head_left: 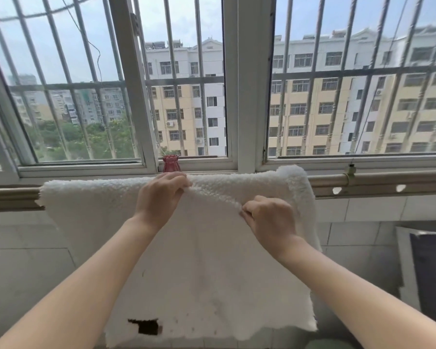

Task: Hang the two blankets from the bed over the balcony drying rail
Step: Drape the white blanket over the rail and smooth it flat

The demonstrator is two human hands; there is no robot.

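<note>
Head view: both hands, left hand (159, 197) and right hand (269, 217), pinch the white blanket (212, 260) draped over the rail (378, 181); an uneven tug might slide it off

Our forearms (86, 273) are bare along their whole visible length, slim and smooth. Our left hand (159, 197) and right hand (269, 217), both in front of the blanket (86, 210), are bare as well.

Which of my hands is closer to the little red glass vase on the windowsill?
Left. The left hand grips the white fleecy blanket just below the small red glass vase; the right hand pinches it lower and farther right.
</note>
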